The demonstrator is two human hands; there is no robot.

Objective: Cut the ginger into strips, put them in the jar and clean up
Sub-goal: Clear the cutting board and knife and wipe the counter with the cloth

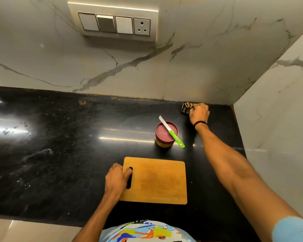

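Reaching far right, right hand (199, 114) clutches a cloth (186, 107), likely for wiping. Left hand (116, 179) grips the board (156, 180) by its slot, steadying it. Lidded jar (163, 137) between them, knife (171, 131) parked on top; ginger unseen.

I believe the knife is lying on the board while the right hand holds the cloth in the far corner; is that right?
Not quite: the head view shows the knife lying on top of the jar, not on the board. The right hand does hold the cloth in the far corner.
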